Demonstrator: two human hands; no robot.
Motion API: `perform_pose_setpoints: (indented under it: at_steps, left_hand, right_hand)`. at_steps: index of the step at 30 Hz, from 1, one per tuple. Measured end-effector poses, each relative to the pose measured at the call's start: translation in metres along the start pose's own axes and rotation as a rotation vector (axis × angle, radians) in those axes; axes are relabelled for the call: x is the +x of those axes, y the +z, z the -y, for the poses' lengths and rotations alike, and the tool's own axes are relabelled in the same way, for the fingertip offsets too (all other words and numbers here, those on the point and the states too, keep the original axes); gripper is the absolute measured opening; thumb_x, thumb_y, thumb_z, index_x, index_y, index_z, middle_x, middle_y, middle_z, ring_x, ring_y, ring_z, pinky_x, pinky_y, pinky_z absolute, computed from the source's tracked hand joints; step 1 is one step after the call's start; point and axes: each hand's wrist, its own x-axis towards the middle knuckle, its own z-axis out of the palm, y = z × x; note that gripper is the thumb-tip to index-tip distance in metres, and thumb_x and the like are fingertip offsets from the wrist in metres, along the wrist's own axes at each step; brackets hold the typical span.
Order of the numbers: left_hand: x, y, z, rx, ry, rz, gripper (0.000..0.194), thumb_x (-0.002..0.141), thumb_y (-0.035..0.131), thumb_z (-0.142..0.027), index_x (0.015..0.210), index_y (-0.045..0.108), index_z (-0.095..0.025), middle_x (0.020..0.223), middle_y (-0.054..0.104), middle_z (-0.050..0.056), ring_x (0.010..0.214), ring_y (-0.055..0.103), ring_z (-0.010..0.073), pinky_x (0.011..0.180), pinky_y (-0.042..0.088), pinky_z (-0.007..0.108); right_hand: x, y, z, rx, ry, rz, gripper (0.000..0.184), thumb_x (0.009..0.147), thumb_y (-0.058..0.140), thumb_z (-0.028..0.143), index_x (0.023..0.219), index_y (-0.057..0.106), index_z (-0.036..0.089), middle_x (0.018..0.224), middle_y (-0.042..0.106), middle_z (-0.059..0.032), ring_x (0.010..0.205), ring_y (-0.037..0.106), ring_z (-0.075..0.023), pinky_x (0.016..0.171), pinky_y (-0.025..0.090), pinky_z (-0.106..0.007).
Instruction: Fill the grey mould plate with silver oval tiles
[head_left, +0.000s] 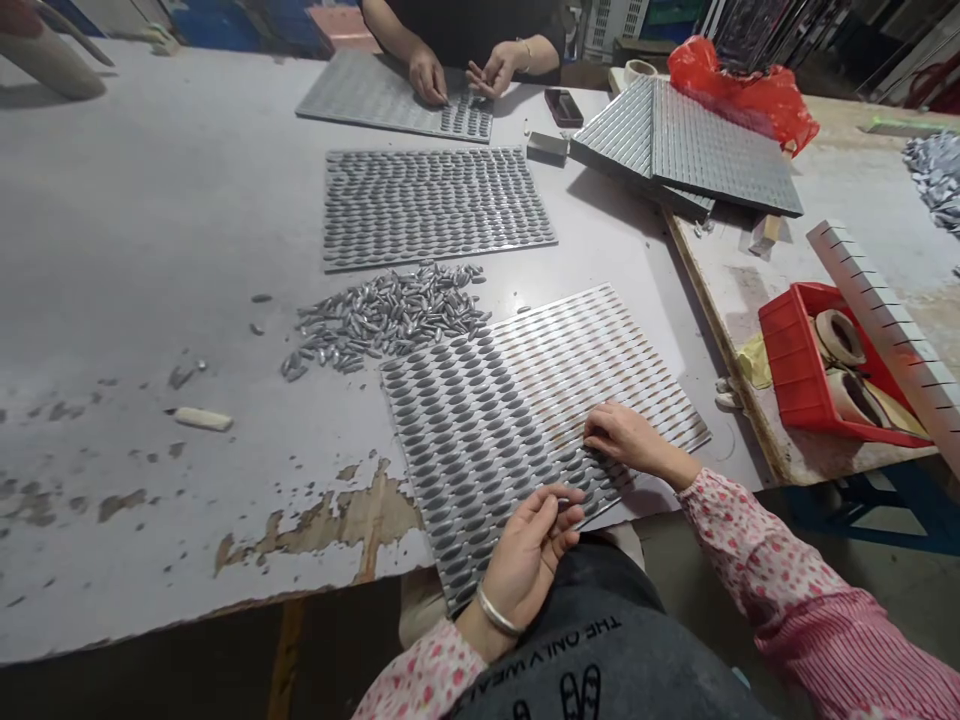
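A slotted metal tray (592, 350) lies at a slant on the table edge in front of me. Small grey pointed oval pieces (465, 440) fill its left part in rows; the slots on its upper right hold none. My right hand (626, 437) is over the tray, its fingertips pinched down at the edge of the filled rows and hiding whatever is in them. Lower and nearer to me, my left hand (529, 550) is turned palm up with curled fingers; their contents cannot be made out. Beyond the tray is a loose pile of the same oval pieces (390, 315).
A full tray (439, 205) lies farther back. Across the table, a person's hands (495, 72) work over another tray (360, 90). Stacked slotted plates (720, 145) and a red plastic bag (739, 90) sit at right, above a red bin (787, 370) with tape rolls. A white marker-like stick (202, 418) lies left.
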Motion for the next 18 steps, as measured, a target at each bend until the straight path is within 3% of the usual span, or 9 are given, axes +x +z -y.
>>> perform_pose_setpoints:
  at_steps: [4,6,8,12,15,18]
  left_hand:
    - [0.005,-0.003,0.004,-0.019,0.096,-0.075,0.018,0.068,0.073,-0.018,0.083,0.064,-0.013,0.075,0.062,0.0,0.063,0.058,0.0061,0.06,0.05,0.016]
    - [0.007,-0.004,0.005,-0.035,0.129,-0.091,0.022,0.067,0.073,-0.016,0.086,0.063,-0.014,0.077,0.064,0.001,0.067,0.06,0.0079,0.064,0.051,0.018]
    - [0.008,-0.005,0.004,-0.061,0.167,-0.079,0.021,0.07,0.07,-0.016,0.089,0.061,-0.016,0.084,0.067,0.003,0.075,0.063,0.0114,0.07,0.052,0.022]
    - [0.005,-0.005,-0.001,-0.103,0.183,-0.013,0.019,0.08,0.06,-0.02,0.099,0.059,-0.016,0.097,0.067,0.008,0.087,0.064,0.0161,0.08,0.05,0.029]
    - [0.003,-0.004,-0.003,-0.109,0.16,0.029,0.024,0.083,0.055,-0.021,0.107,0.058,-0.017,0.098,0.066,0.008,0.089,0.063,0.0164,0.081,0.049,0.029]
    - [0.002,-0.004,-0.003,-0.127,0.148,0.089,0.027,0.084,0.055,-0.025,0.11,0.058,-0.017,0.102,0.065,0.008,0.093,0.062,0.0167,0.087,0.046,0.031]
  right_hand:
    - [-0.009,0.001,0.025,0.301,0.012,0.02,0.015,0.089,0.053,0.029,0.083,0.059,0.016,0.076,0.058,-0.0024,0.071,0.052,-0.0133,0.065,0.041,-0.024]
    - [-0.013,0.004,0.039,0.457,-0.022,0.103,0.018,0.091,0.05,0.033,0.09,0.058,0.017,0.077,0.059,-0.0014,0.068,0.053,-0.0114,0.061,0.042,-0.022]
    - [-0.017,0.009,0.052,0.509,-0.046,0.107,0.02,0.089,0.053,0.036,0.095,0.055,0.017,0.08,0.059,-0.0013,0.07,0.054,-0.0114,0.062,0.043,-0.022]
    - [-0.017,0.015,0.066,0.293,-0.098,-0.043,0.021,0.086,0.057,0.038,0.096,0.056,0.019,0.087,0.056,-0.0051,0.084,0.051,-0.0171,0.075,0.042,-0.03]
    - [-0.015,0.017,0.072,0.101,-0.153,-0.035,0.018,0.089,0.052,0.036,0.094,0.058,0.02,0.086,0.052,-0.0065,0.081,0.047,-0.0188,0.071,0.041,-0.031]
    - [-0.014,0.017,0.073,0.063,-0.214,-0.026,0.015,0.091,0.047,0.03,0.09,0.057,0.02,0.086,0.053,-0.0067,0.08,0.047,-0.0183,0.072,0.04,-0.032]
